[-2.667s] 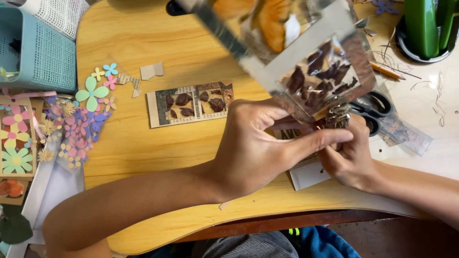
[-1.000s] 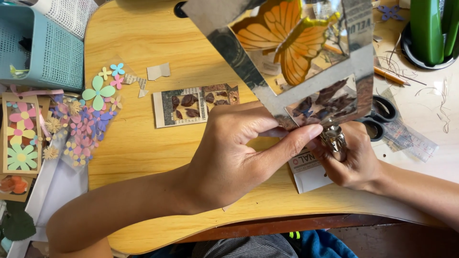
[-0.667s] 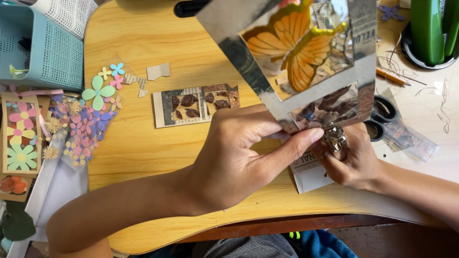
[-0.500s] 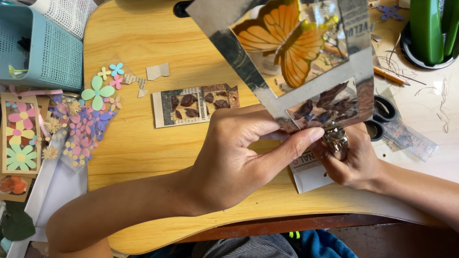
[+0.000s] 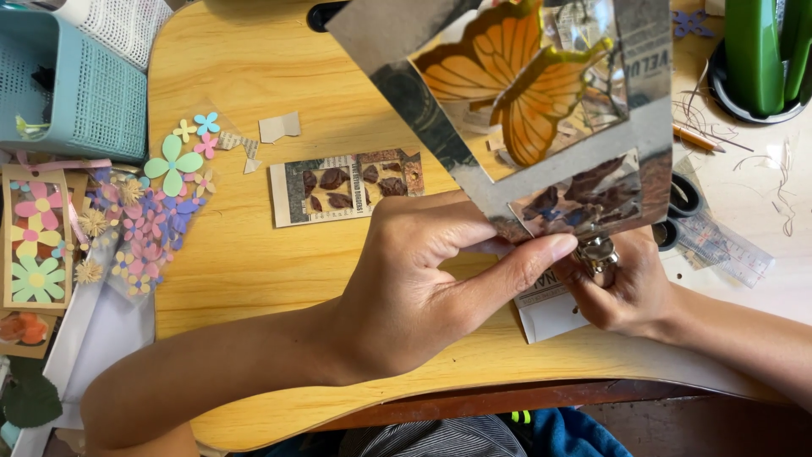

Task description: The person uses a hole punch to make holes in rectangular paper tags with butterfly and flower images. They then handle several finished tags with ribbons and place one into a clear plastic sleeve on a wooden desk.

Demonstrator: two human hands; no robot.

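Nearest me, my left hand (image 5: pixel 423 288) reaches across and pinches the lower edge of the clear plastic sleeve holding an orange paper butterfly and dark pressed leaves (image 5: pixel 550 110), thumb over forefinger, closed firmly on it. Just beside it, my right hand (image 5: pixel 626 288) is clenched around a small silver metal clip (image 5: pixel 597 250) that sits at that same lower edge; whether the clip already bites the sleeve I cannot tell. The sleeve is lifted off the rounded pale wooden table (image 5: pixel 254 254) and tilted up toward the camera. To do this well, I judge I should keep the left pinch steady, so the layers stay aligned, and keep the clip square to the edge. Farther off lie a small newsprint card with brown leaf pieces (image 5: pixel 347 184), pastel paper flowers (image 5: pixel 173 165) and a teal plastic basket (image 5: pixel 68 85).
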